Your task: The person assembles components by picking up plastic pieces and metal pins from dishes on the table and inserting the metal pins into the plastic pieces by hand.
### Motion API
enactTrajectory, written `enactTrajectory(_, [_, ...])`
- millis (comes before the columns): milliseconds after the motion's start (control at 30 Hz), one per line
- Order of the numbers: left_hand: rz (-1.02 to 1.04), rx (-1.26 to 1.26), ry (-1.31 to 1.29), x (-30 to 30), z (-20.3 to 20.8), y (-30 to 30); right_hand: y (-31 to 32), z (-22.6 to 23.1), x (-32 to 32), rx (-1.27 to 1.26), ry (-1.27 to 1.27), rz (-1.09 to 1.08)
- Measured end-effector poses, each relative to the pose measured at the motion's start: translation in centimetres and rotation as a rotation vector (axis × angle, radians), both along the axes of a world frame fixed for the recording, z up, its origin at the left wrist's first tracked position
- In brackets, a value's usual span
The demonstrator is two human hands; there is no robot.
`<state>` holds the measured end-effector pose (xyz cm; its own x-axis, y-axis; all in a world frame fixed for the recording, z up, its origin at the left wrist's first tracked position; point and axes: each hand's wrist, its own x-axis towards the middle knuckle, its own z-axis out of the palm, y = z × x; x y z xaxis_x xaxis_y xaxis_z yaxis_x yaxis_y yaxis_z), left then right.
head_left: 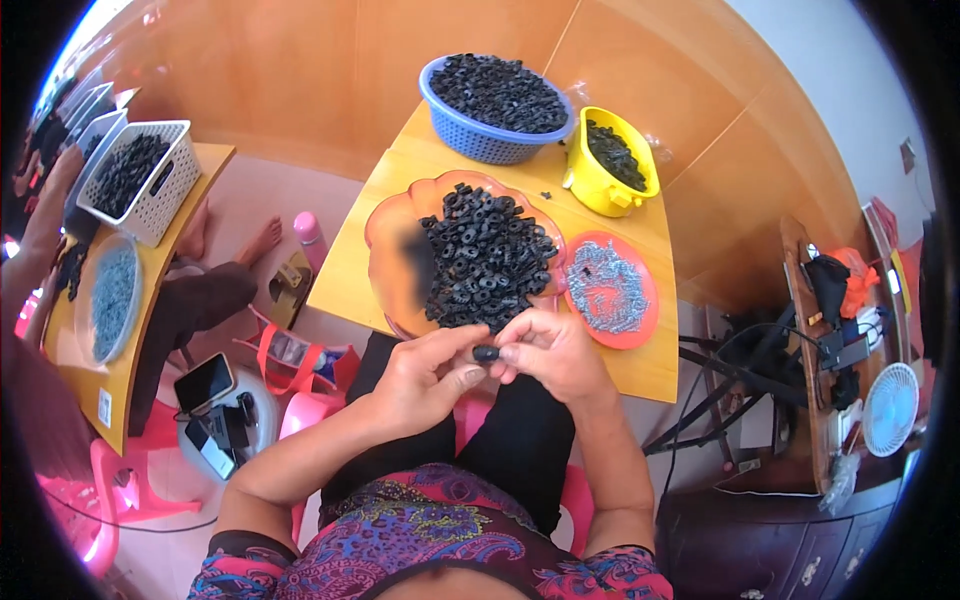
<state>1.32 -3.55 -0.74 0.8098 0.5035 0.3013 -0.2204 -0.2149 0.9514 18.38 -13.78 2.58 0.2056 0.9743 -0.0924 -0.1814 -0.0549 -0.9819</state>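
Note:
In front of my chest, a small black plastic piece point(486, 353) sits between my two hands. My left hand point(425, 372) is closed around its left side, thumb and fingers bent inward. From the other side, my right hand point(557, 352) pinches it between thumb and fingertips. Just beyond my hands is an orange scalloped tray point(388, 232), heaped with loose black ring-like parts point(490, 250). A blurred patch covers the tray's left part. To the right of it, a red-orange plate point(640, 328) carries many small silvery pieces point(605, 287).
All this stands on a wooden table point(640, 375). Farther back are a blue basket point(480, 143) and a yellow basket point(598, 190), both with black parts. Leftward, another person sits at a second table point(190, 215) with a white basket point(170, 190). A fan point(890, 410) is at right.

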Motion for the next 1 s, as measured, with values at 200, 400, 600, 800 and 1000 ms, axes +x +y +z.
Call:
enactTrajectory(200, [-0.002, -0.162, -0.050, 0.1, -1.2, -0.1, 3.7, 1.7, 13.2, 0.287, 0.152, -0.381])
enactTrajectory(400, [0.003, -0.006, 0.056, 0.2, -1.1, 0.3, 4.9, 2.6, 23.4, 0.049, 0.009, -0.727])
enactTrajectory(600, [0.010, 0.019, 0.137, -0.1, -0.1, 0.6, -0.4, -2.7, 19.6, -0.325, -0.705, -0.585])
enactTrajectory(800, [0.018, -0.011, 0.222, -0.3, 1.2, 0.5, -1.9, -4.6, 18.1, -0.325, -1.373, -0.421])
enactTrajectory(1000, [0.243, 0.360, 0.076, -0.4, 1.8, 3.2, -1.1, -5.0, 16.4, -0.476, -1.571, -0.327])
